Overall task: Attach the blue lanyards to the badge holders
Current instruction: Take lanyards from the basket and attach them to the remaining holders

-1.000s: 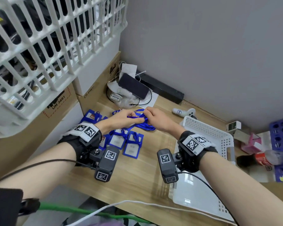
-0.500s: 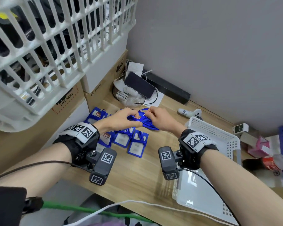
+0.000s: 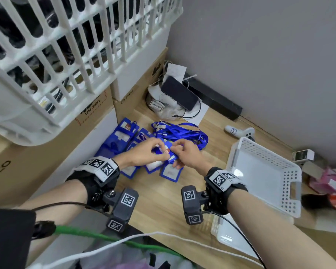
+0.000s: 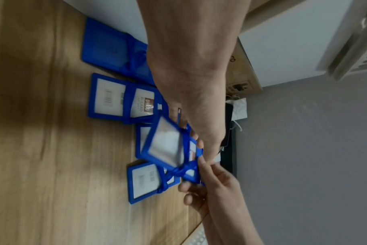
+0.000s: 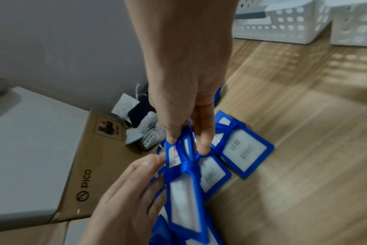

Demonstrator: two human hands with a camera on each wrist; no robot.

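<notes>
Your left hand (image 3: 144,152) and right hand (image 3: 186,155) pinch one blue plastic badge holder (image 4: 168,145) over loose holders; white perforated basket (image 3: 264,177) sits rightward, tangled blue lanyards (image 3: 180,133) behind.

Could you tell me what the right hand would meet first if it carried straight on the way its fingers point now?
Probably the left hand, which faces the right hand across the badge holder both pinch; depth is unclear.

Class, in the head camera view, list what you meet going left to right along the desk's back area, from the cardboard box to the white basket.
Cardboard box → black phone → pile of blue lanyards → white controller → white basket.
</notes>
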